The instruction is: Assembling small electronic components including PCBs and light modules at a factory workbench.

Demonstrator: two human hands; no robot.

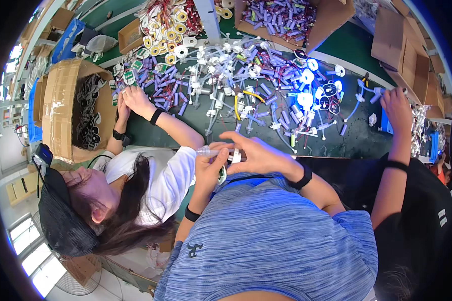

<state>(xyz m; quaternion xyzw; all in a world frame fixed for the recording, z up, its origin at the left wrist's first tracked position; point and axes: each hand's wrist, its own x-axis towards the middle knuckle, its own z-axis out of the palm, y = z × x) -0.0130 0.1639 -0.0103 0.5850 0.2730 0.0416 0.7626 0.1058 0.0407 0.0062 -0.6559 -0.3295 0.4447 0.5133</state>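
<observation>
Close to my body, at the table's near edge, my left hand [209, 168] is closed around a clear plastic tube [204, 150]. A small green circuit board [222, 175] shows beneath its thumb. My right hand [261, 154] curves in from the other side, thumb and fingers around a white plastic fitting [236, 156] at the tube's end. The fingers partly hide how tube and fitting join. Beyond my hands, a heap of white tube fittings [221, 65] with clear stems spreads over the dark green table [160, 131]. Purple battery cells [173, 83] with red wires lie among them.
A co-worker's hands [135, 100] work at the left, beside a cardboard box [60, 110] of dark-wired parts. Another co-worker's hand [398, 108] holds a part at the right. Lit blue-white lamps [306, 95] lie right of centre. A box of purple cells [331, 22] stands behind.
</observation>
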